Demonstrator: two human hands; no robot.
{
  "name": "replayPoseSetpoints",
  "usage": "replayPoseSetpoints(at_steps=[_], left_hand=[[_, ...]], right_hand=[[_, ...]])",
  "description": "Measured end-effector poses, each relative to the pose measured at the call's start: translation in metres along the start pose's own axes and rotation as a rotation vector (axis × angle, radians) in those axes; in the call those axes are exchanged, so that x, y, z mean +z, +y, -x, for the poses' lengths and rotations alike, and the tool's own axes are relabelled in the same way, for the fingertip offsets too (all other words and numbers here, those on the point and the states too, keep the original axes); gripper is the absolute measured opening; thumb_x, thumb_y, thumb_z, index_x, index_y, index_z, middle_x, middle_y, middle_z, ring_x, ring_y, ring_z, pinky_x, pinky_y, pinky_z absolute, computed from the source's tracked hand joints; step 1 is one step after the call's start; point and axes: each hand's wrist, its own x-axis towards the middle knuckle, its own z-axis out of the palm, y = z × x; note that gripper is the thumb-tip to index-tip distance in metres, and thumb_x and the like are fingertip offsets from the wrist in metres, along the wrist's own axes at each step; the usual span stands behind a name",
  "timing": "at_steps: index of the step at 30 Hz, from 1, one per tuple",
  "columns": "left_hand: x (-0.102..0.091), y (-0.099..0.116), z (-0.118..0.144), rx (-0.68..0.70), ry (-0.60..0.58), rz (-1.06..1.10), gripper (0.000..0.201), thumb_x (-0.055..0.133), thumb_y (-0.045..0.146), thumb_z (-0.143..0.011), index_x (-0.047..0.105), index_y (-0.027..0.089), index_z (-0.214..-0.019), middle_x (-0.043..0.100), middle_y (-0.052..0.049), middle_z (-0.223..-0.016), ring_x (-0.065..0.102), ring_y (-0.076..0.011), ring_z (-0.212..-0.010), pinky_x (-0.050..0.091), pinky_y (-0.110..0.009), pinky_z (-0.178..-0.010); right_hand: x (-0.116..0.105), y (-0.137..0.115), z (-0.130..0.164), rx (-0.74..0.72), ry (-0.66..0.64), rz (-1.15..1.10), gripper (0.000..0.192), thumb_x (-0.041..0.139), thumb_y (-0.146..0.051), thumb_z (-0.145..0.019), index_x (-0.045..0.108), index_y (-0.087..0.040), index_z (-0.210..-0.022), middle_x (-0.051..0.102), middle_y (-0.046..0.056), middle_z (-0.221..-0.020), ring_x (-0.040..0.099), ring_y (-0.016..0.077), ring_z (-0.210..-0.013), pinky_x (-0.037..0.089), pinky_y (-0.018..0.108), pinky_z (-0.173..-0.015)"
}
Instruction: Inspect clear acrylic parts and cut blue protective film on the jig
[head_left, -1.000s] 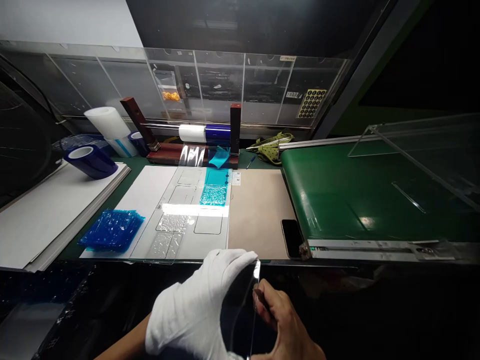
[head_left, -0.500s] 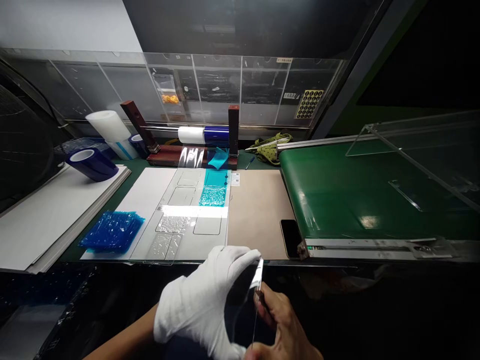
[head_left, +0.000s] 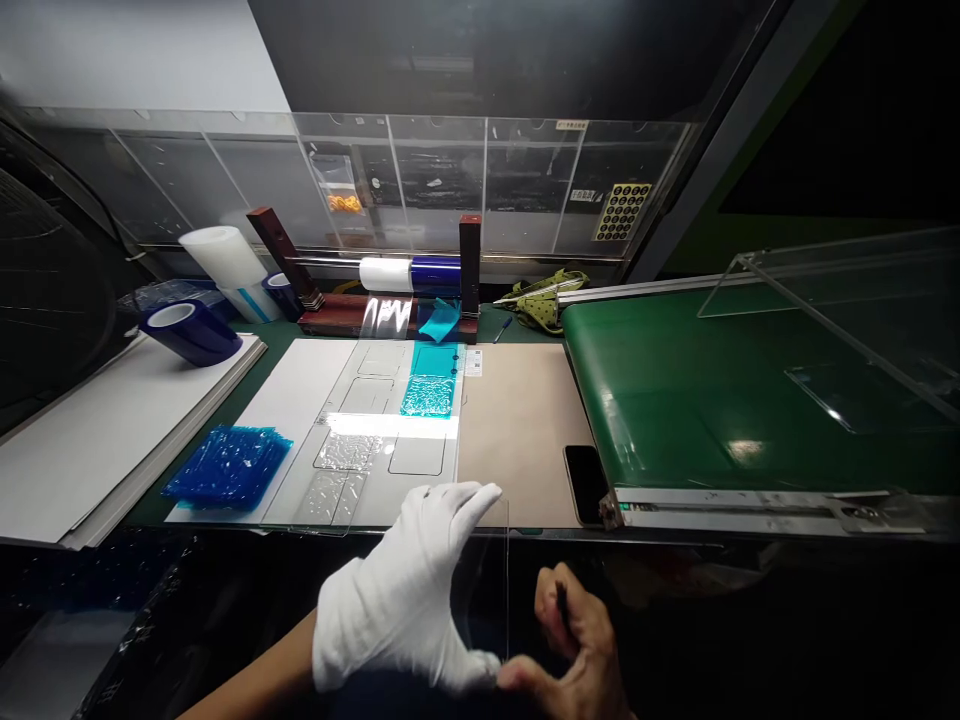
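Item: thin clear rectangular glass-like panel (head_left: pixel 491 575), upright before the bench edge, pinched along its edges by your white-gloved left hand (head_left: pixel 405 600) and bare right hand (head_left: pixel 577 650); likely light, stiff, slippery, fragile—hold edges only.

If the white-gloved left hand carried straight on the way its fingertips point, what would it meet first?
The gloved left hand points up and away toward the bench. Likely first in line is the near edge of the tan rectangular mat, beside the clear plastic template sheet; depth is unclear.
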Motion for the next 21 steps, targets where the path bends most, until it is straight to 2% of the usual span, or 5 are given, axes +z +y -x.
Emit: replayPoseSetpoints(at_steps=[5,11,14,16,21], left_hand=[[0.002,-0.009,0.002,-0.101,0.149,0.175,0.108,0.084,0.037,-0.041,0.039,0.026,-0.139,0.043,-0.012,-0.134,0.032,-0.0430,-0.123,0.021,-0.058,-0.107],[0.012,-0.042,0.011,-0.357,0.255,0.748,0.094,0.084,0.026,-0.044,0.049,0.025,-0.131,0.045,-0.012,-0.136,0.031,-0.0394,-0.130,0.017,-0.056,-0.111],[0.017,-0.062,0.026,-0.556,0.272,1.353,0.079,0.076,0.045,-0.058,0.051,0.018,-0.128,0.047,-0.016,-0.134,0.036,-0.0375,-0.129,0.027,-0.054,-0.107],[0.021,-0.073,0.039,-0.670,0.306,1.734,0.087,0.064,0.059,-0.065,0.041,0.012,-0.135,0.045,-0.019,-0.136,0.036,-0.0369,-0.129,0.031,-0.055,-0.105],[0.034,-0.083,0.066,-0.998,0.543,2.020,0.092,0.064,0.049,-0.066,0.028,0.010,-0.140,0.053,-0.020,-0.125,0.054,-0.0326,-0.114,0.042,-0.056,-0.096]], right_hand=[[-0.005,0.025,-0.076,-0.013,-0.101,0.102,0.049,0.046,-0.070,-0.075,0.045,-0.022,-0.080,0.044,-0.004,-0.065,0.043,0.0117,-0.054,0.038,0.023,-0.050],[0.038,0.078,-0.173,0.121,0.017,0.261,0.017,0.049,-0.035,-0.083,0.058,-0.020,-0.083,0.063,0.007,-0.087,0.057,0.0200,-0.084,0.042,0.031,-0.079],[0.036,0.105,-0.158,0.164,0.126,0.207,0.020,0.052,-0.038,-0.082,0.063,-0.022,-0.081,0.066,0.006,-0.090,0.059,0.0194,-0.092,0.042,0.029,-0.083],[0.015,0.126,-0.124,0.239,0.250,0.158,0.031,0.048,-0.047,-0.084,0.062,-0.021,-0.073,0.067,0.005,-0.081,0.061,0.0191,-0.084,0.045,0.029,-0.080],[-0.073,0.185,-0.043,0.531,0.668,0.013,0.040,0.041,-0.049,-0.090,0.060,-0.015,-0.086,0.063,0.004,-0.082,0.061,0.0171,-0.072,0.050,0.032,-0.064]])
